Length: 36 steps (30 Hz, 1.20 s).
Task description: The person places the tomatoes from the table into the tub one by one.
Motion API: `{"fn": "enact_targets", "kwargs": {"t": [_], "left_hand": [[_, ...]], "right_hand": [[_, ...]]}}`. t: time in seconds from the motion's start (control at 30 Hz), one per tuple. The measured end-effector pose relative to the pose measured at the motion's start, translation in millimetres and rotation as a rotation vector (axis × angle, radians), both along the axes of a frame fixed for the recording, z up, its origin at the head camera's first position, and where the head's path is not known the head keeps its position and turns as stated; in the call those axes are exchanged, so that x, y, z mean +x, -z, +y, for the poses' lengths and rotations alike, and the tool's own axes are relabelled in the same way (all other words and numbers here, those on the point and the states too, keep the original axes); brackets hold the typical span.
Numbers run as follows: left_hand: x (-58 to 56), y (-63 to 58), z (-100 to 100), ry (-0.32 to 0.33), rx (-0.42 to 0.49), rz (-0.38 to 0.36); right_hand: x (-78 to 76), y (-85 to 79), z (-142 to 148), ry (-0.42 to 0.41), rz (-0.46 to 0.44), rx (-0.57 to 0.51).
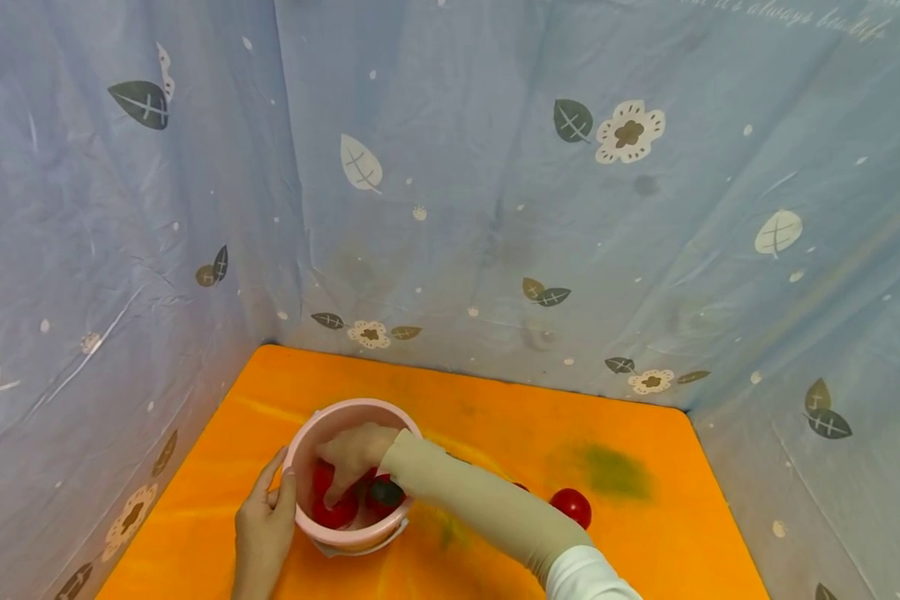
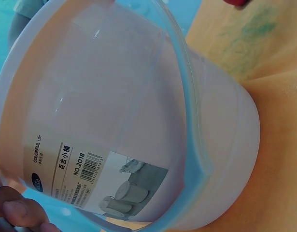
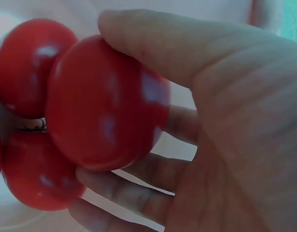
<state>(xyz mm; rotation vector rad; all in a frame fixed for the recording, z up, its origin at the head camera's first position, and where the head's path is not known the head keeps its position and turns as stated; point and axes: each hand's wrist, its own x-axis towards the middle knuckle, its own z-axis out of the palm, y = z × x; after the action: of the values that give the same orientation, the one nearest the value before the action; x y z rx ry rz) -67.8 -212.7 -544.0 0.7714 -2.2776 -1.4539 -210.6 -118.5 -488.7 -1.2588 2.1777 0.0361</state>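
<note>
A pink bucket with a handle stands on the orange mat, and a printed label shows on its side. My left hand grips the bucket's left rim between thumb and fingers. Reaching down inside it, my right hand holds a red tomato, thumb on one side and fingers curled round the other. More tomatoes lie against it in the bucket, one at the upper left and one below in the right wrist view. The right fingertips are partly hidden in the head view.
Right of the bucket, a red tomato lies on the orange mat. A sliver of another red thing shows behind the right sleeve. Blue patterned sheeting rises along the mat's back and sides.
</note>
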Motion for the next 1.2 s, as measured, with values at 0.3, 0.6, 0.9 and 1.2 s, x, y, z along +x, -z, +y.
{"fn": "enact_targets", "kwargs": {"t": [0.3, 0.6, 0.9, 1.2], "left_hand": [[0.2, 0.2, 1, -0.003, 0.007, 0.014], [0.0, -0.6, 1, 0.005, 0.020, -0.013], [-1.7, 2.5, 4, -0.032, -0.014, 0.078], [0.0, 0.3, 4, -0.014, 0.005, 0.036]], "right_hand": [[0.5, 5.2, 3, 0.062, -0.013, -0.034], [-3.1, 8.0, 5, 0.042, -0.050, -0.042], [-10.8, -14.2, 16, -0.073, 0.037, -0.157], [-30.4, -63.0, 64, 0.056, -0.143, -0.551]]}}
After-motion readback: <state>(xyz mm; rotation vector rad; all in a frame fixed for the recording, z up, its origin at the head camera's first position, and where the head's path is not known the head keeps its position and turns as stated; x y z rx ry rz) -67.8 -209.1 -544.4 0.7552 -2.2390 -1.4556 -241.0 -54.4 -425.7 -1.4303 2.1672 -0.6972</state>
